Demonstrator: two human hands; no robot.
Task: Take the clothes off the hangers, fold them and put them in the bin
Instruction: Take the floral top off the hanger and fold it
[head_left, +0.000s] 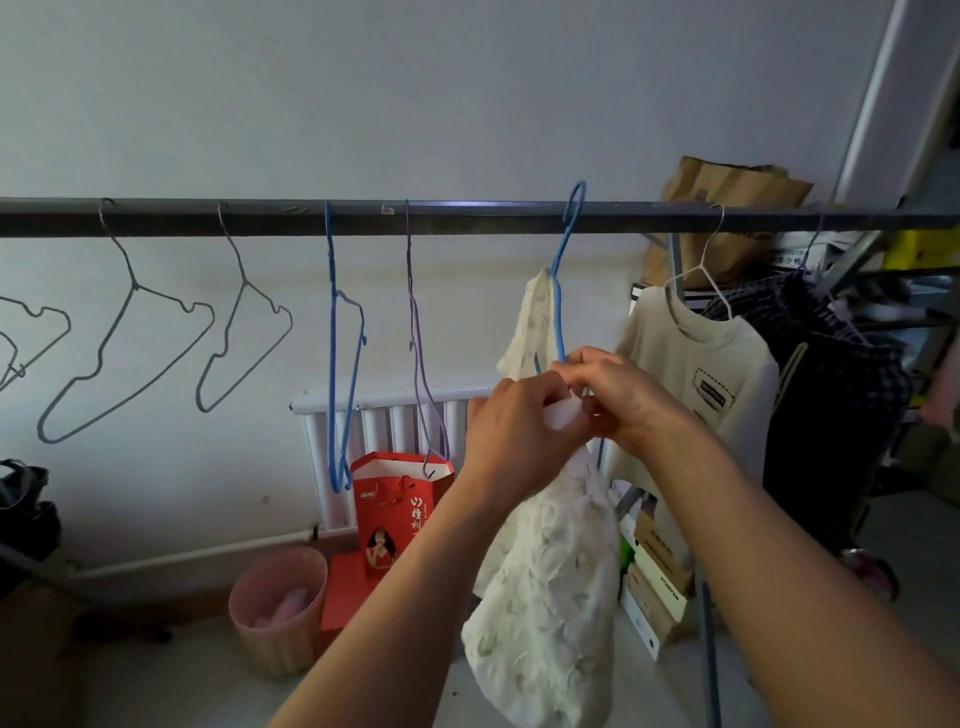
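The left hand (511, 431) and right hand (618, 395) meet, each pinching the top of a white lace garment (550, 597) that hangs on a blue hanger (563, 270) hooked over the rail (467, 218). A cream T-shirt (696, 374) hangs at 3 o'clock of them. The pink bin (275, 649) stands on the floor at 8 o'clock.

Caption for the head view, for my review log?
Left hand and right hand grip a cream lace garment on a blue hanger hanging from the rail.
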